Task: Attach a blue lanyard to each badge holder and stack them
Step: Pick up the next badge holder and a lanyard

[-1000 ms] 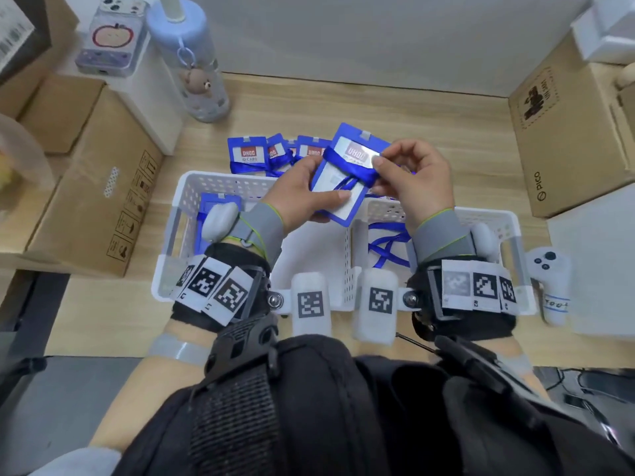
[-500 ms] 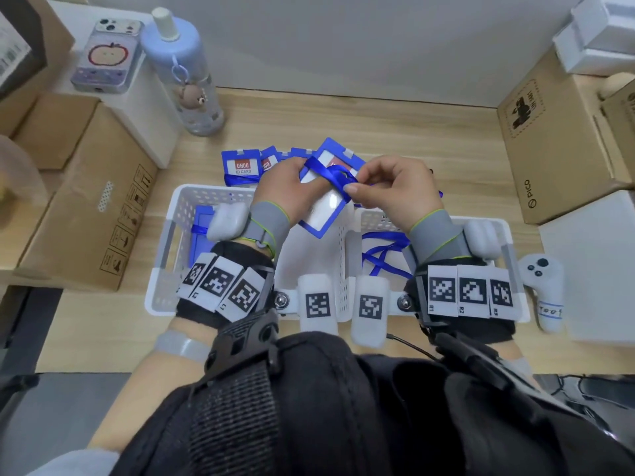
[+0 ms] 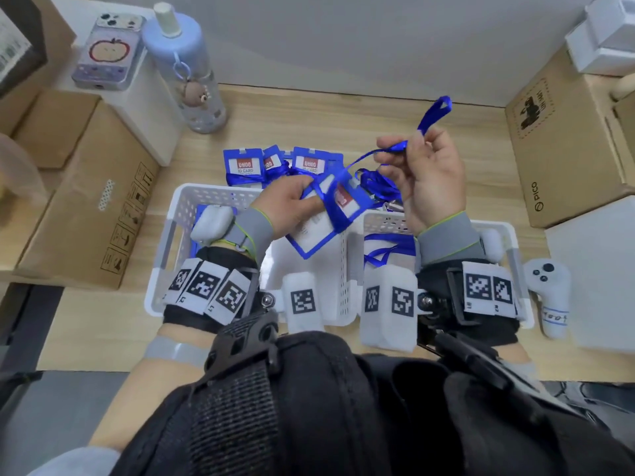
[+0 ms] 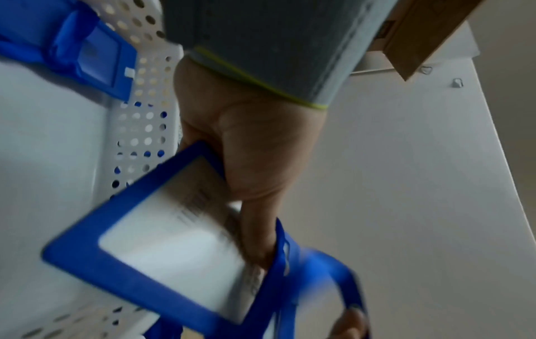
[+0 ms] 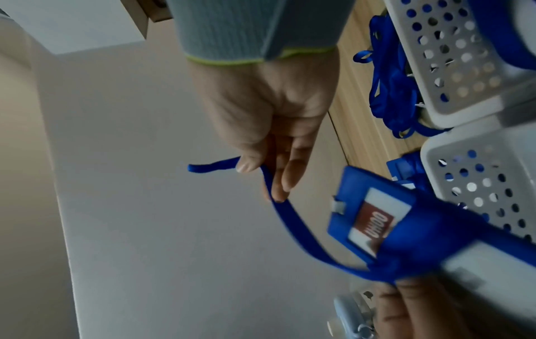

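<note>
Left hand (image 3: 290, 209): grips the badge holder (image 3: 321, 231) by one long edge, thumb on its face, fingers behind; holder tilted above the white baskets (image 3: 220, 197).
Right hand (image 3: 429, 176): raised beyond and to the right of the left hand, thumb and fingers pinching the blue lanyard (image 3: 395, 147); the loop end (image 3: 436, 109) stands free above the fingers.
Lanyard path: from the pinch the ribbon runs down to the holder and crosses its face in bands; whether it is already clipped to the top slot cannot be told.
Step in hand (judged): winding the lanyard round the holder to make a flat bundle.
Doing it well: keep the ribbon taut and untwisted, lay each turn beside the last across the middle, hold the holder steady with the left thumb trapping the turns, then tuck the loop end under a band.
Risk: slack lets turns slide off a corner.
Finished holders (image 3: 245, 166): wrapped, on the counter (image 3: 309, 115) just beyond the left hand.
Spare lanyards (image 3: 378, 185): heaped below the right hand, near the basket rim.
</note>
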Available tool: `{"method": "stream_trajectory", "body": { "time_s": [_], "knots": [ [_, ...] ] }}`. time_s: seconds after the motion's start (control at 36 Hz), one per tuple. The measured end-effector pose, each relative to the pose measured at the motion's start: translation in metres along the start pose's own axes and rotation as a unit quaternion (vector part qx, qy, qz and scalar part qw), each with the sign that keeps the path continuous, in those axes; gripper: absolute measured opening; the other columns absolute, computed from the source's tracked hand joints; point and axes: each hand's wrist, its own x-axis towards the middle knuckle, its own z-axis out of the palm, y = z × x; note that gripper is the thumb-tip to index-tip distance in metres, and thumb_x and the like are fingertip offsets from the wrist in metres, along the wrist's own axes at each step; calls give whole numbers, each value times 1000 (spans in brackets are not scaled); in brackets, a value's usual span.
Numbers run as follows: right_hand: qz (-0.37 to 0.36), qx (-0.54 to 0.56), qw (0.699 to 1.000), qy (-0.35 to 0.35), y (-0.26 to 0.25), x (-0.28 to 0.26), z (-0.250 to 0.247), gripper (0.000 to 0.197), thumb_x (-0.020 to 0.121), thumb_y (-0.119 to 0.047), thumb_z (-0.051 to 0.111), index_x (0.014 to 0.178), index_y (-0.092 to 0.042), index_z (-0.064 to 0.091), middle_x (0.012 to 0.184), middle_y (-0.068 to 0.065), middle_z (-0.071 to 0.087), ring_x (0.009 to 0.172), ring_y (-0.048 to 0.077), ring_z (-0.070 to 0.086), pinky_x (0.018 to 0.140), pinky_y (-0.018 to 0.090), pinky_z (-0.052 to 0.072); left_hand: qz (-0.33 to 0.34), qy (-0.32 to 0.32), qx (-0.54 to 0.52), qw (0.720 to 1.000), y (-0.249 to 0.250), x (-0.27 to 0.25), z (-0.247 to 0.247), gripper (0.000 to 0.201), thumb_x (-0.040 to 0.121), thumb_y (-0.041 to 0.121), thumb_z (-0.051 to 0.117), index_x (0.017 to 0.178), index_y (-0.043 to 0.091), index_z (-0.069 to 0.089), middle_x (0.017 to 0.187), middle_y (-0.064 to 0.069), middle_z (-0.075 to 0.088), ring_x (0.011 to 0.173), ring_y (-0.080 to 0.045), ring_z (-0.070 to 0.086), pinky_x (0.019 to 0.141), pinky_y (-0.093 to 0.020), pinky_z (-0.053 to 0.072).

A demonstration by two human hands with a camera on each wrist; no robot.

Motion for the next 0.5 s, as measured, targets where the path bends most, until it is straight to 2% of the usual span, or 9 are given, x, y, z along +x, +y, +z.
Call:
{"method": "stream_trajectory", "body": {
  "time_s": [0.08,0.17,0.19,0.28,0.36,0.42,0.5],
  "knots": [
    [-1,9,1000,-5,-6,-1,0,14,99,-7,33,89,-12,41,65,0,69,53,11,61,52,18,49,-14,28,11,999,-5,0,-5,21,89,21,59,70,21,51,71,6,57,72,-17,53,74,-34,45],
    [29,3,999,-14,-7,-3,-3,14,99,-8,34,87,-12,40,59,-1,67,45,10,55,48,18,46,-20,49,1,999,-6,-2,-9,8,89,18,59,89,10,60,86,-1,63,81,-19,57,81,-36,48],
    [45,-15,999,-19,-6,-3,-4,13,99,-9,35,87,-13,41,58,-1,66,44,10,54,46,18,45,-16,56,-3,998,-7,-2,-11,11,89,16,59,96,8,60,91,-3,63,82,-18,58,82,-36,49],
    [102,-97,989,-51,1,-3,-5,14,97,-10,40,84,-13,42,54,-1,65,41,8,54,43,16,44,-1,58,-10,998,-5,-3,-14,17,88,12,60,105,15,59,100,-1,64,87,-15,61,84,-32,49],
    [162,-162,970,-86,8,-4,-7,18,95,-10,46,78,-14,42,52,-1,65,41,8,58,42,17,48,11,58,-26,998,-4,-4,-16,30,86,10,62,115,18,57,105,1,63,96,-18,61,91,-35,49],
    [195,-193,956,-103,13,-6,-8,20,94,-10,48,76,-15,41,53,-1,65,42,9,60,45,20,49,12,57,-37,998,-5,-3,-17,37,85,7,62,117,24,55,103,3,61,92,-17,61,88,-33,50],
    [223,-248,935,-117,22,-8,-8,22,94,-7,48,75,-15,41,64,8,63,41,8,59,46,19,51,28,48,-31,998,-5,-2,-17,39,85,3,61,110,32,53,101,7,59,87,-12,59,79,-22,49]
  ]
}}
